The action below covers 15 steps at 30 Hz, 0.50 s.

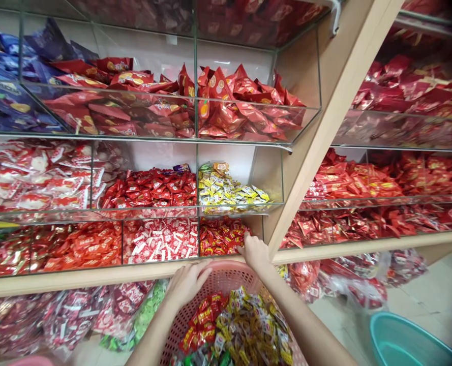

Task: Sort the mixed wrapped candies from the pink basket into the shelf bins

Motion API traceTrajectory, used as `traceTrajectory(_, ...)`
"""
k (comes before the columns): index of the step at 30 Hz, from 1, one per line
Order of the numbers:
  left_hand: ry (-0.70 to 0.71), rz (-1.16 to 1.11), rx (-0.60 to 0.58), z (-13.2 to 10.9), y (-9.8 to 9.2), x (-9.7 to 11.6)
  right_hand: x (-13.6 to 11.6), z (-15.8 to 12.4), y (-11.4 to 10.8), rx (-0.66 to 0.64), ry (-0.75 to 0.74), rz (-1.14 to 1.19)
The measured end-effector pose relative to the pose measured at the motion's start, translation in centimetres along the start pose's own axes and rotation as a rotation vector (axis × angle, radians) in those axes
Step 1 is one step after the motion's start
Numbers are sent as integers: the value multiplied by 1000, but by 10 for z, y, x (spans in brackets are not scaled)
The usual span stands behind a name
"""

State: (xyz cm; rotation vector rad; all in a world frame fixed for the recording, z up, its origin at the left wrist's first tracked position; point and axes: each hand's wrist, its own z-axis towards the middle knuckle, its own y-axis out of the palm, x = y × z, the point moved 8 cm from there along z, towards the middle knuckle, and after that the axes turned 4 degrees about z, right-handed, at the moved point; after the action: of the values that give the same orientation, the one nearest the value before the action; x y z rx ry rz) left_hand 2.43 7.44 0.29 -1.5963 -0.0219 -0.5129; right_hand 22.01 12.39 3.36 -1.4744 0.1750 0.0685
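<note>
A pink perforated plastic basket (pixel 183 317) is in front of me, up against the wooden shelf edge. Inside it are yellow-wrapped candies (pixel 252 325), red-wrapped candies (pixel 205 320) and some green ones at the bottom. My left hand (pixel 187 282) is closed over the basket's left rim, its thumb towards the inside. Beyond the far rim, my right hand (pixel 255 252) is at the lower right bin, beside small red-and-yellow wrapped candies (pixel 221 236). Its fingers are curled; the fingertips are partly hidden, so I cannot make out what they hold.
Clear-walled bins hold white-and-red candies (pixel 164 241), yellow candies (pixel 229 190), red packets (pixel 226 96) and blue packets (pixel 8 101). A slanted wooden post (pixel 332 117) divides the shelves. Bagged candies (pixel 73 315) lie below. A teal basin (pixel 412 340) stands on the floor at right.
</note>
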Motion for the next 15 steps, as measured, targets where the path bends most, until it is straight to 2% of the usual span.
traceTrajectory(7,7,-15,10,0,1,-1,10,-2,-12,15,47,86)
traceTrajectory(10,21,-30,13,1,1,-1,19,-4,-21,44,48,202)
traceTrajectory(12,17,-35,12,1,1,-1,23,-6,-25,62,24,386)
traceTrajectory(15,15,-35,13,1,2,-2,27,-12,-19,-16,19,898)
